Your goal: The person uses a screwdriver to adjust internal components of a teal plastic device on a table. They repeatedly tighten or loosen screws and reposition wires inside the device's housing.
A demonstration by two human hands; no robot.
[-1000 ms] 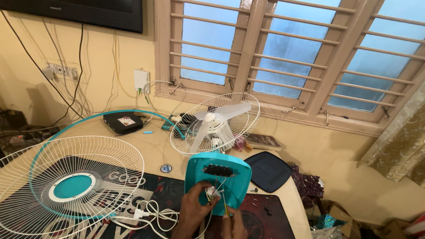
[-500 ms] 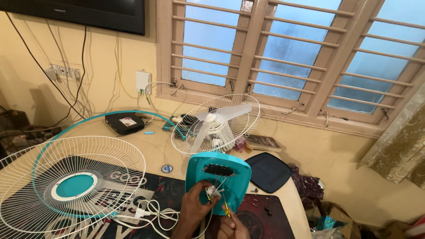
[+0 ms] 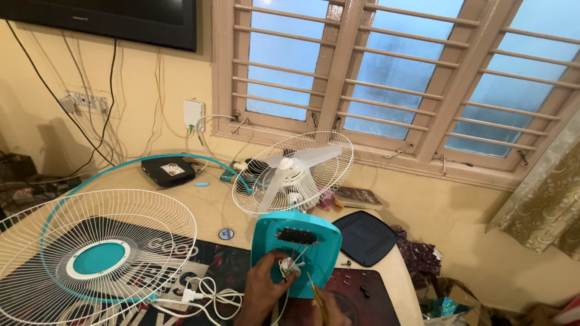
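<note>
One large white wire fan guard (image 3: 90,253) with a teal hub lies at the table's left, ringed by a teal rim band (image 3: 151,162). One fan head (image 3: 294,172) with white blades stands behind the teal base cover (image 3: 296,244), mid-table. One black panel (image 3: 365,236) lies just right. The left hand (image 3: 266,287) pinches the cover's small wired part; the right hand (image 3: 329,305) grips a thin tool.

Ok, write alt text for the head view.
Two hands work on wires at a teal fan base: the left hand pinches the wires while the right hand holds a thin tool. A white fan grille lies left; the fan head stands behind.
</note>
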